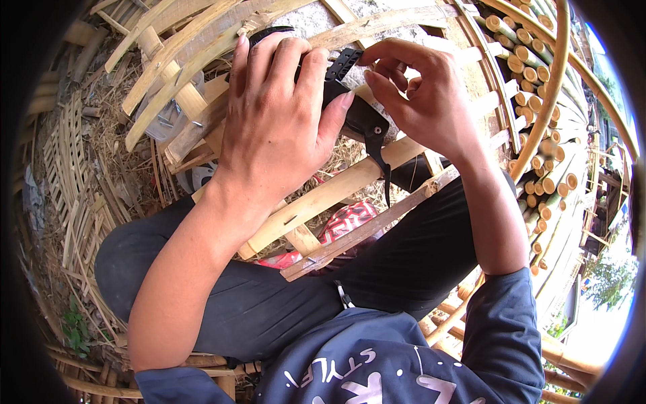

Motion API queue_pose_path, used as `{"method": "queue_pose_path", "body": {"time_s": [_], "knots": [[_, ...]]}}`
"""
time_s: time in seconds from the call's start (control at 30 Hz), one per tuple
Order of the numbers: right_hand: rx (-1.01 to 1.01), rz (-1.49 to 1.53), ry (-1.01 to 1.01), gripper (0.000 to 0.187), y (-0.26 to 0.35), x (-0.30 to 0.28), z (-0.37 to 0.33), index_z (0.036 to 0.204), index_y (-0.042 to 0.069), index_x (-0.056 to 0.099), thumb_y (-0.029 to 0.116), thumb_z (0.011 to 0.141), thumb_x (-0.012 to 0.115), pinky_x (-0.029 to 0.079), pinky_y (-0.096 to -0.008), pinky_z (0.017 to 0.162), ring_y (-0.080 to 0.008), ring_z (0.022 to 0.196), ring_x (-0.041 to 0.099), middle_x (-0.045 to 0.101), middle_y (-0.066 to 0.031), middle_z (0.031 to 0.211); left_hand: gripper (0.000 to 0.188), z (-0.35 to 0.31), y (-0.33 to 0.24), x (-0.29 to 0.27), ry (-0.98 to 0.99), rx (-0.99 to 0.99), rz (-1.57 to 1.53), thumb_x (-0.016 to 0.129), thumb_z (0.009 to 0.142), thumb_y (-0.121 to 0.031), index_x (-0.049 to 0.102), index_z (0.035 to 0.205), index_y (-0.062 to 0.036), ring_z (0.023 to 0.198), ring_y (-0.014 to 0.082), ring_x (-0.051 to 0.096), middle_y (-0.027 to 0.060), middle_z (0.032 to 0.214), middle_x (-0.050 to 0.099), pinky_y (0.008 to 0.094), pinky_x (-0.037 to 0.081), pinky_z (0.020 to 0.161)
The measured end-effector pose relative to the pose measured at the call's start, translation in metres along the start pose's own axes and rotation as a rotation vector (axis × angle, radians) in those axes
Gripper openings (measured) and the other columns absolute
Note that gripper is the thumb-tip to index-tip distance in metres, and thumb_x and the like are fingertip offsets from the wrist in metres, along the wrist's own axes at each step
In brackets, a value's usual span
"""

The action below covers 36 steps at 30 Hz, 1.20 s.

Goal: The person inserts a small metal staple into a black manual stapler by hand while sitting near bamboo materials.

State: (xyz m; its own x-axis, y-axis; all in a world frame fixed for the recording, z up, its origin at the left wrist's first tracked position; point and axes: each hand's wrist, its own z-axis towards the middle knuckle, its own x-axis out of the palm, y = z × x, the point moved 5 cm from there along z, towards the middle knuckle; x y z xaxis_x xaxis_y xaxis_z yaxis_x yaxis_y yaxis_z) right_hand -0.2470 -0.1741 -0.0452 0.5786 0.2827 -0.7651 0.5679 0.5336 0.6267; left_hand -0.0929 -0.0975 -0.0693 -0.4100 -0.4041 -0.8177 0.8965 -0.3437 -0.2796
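A black hand tool (363, 120) with a screw in its side and a thin curved hook below rests on pale wooden slats in front of me; its exact kind is not clear. My left hand (276, 111) lies palm down over it, fingers along its top and thumb against its side, covering much of it. From the tool's upper part juts a black notched strip (344, 64). My right hand (420, 94) has curled fingers, the index fingertip at the strip's end and the thumb just below. Whatever lies between those fingertips is too small or hidden to name.
Curved slats (171, 84) form a frame around my legs. A clear plastic container (161, 114) stands beyond the left slats. Cut bamboo poles (538, 128) are stacked at right. A red and white patterned thing (350, 221) lies below the slats; straw covers the ground at left.
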Motion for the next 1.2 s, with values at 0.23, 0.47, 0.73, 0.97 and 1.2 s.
{"method": "queue_pose_path", "body": {"time_s": [0.23,0.47,0.73,0.97,1.2], "knots": [[-0.001,0.007,-0.007,0.015,-0.002,-0.001,0.0,0.1,0.004,0.074,0.008,0.086,0.072,0.051,-0.032,0.06,-0.0162,0.06,0.062,0.071,-0.0079,0.073,0.044,-0.001,0.002,0.004,0.005,-0.005,-0.006,0.069,0.094,-0.033,0.062,0.12,0.002,0.127,0.0339,0.051,0.0162,0.122,0.058,0.0614,0.032,0.117],[-0.016,0.037,-0.035,0.016,-0.007,-0.003,-0.001,0.101,0.003,0.074,0.009,0.086,0.073,0.051,-0.0316,0.06,-0.0158,0.06,0.061,0.071,-0.0078,0.073,0.045,0.0,0.001,0.0,0.013,-0.008,-0.002,0.07,0.094,-0.028,0.06,0.127,0.0018,0.123,0.0371,0.055,0.0171,0.123,0.06,0.053,0.036,0.114],[-0.02,-0.018,-0.05,0.017,0.0,-0.004,-0.002,0.101,0.004,0.074,0.013,0.087,0.077,0.053,-0.0335,0.061,-0.0188,0.062,0.065,0.072,-0.0091,0.074,0.046,0.001,0.007,-0.002,-0.004,-0.032,-0.091,0.071,0.093,-0.031,0.06,0.124,0.0008,0.126,0.0343,0.052,0.016,0.123,0.058,0.0588,0.033,0.116],[-0.136,-0.097,-0.088,0.02,0.005,0.001,-0.004,0.096,0.002,0.072,0.018,0.087,0.08,0.057,-0.0378,0.065,-0.0264,0.068,0.072,0.074,-0.0104,0.077,0.051,0.0,0.045,-0.037,-0.114,-0.197,0.397,0.065,0.1,-0.031,0.055,0.14,-0.0003,0.132,0.037,0.05,0.0185,0.138,0.058,0.0515,0.037,0.113],[-0.123,-0.162,-0.069,0.024,0.003,0.005,-0.005,0.093,0.002,0.069,0.023,0.088,0.081,0.056,-0.0396,0.064,-0.0276,0.069,0.072,0.073,-0.0105,0.078,0.067,-0.018,0.067,-0.003,0.047,-0.269,0.255,0.047,0.107,-0.05,0.05,0.144,0.0061,0.141,0.043,0.044,0.0256,0.144,0.052,0.0657,0.03,0.117]]}}
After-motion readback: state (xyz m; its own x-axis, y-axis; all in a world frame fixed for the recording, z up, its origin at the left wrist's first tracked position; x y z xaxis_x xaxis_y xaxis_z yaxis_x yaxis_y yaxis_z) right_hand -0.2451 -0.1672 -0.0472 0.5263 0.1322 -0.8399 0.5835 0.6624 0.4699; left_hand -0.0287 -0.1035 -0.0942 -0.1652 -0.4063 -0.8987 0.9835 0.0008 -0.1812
